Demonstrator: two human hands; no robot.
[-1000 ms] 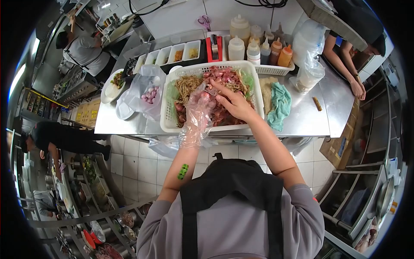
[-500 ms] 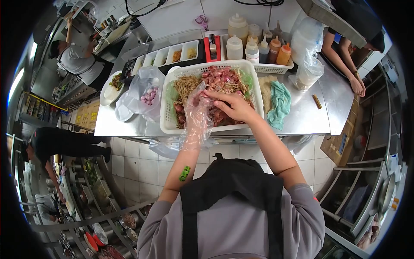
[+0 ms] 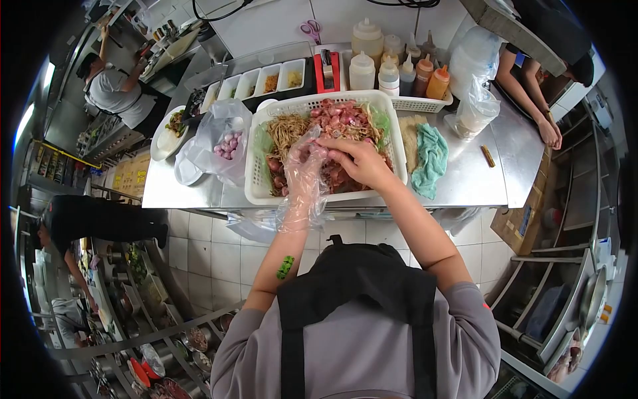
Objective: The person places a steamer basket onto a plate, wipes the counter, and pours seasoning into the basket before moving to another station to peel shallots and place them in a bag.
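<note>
My left hand, in a loose clear plastic glove, is closed around a small shallot over the basket. My right hand is bare, and its thumb and fingertips pinch at the same shallot. Fingers and glove hide most of it. Beneath both hands sits a white plastic basket lined with green plastic. Inside it are dry stems with roots, reddish shallots and loose skins. To the left, peeled purple shallots lie in a clear plastic bag.
Behind the basket stand condiment trays, a red-framed tool and squeeze bottles. A teal cloth lies to the right on the steel table. A plate of food is at far left. Another person's forearms rest at the right.
My right fingers have drawn in slightly and curled more at the shallot. My left fingers have shifted a little around it. Both hands remain over the basket.
</note>
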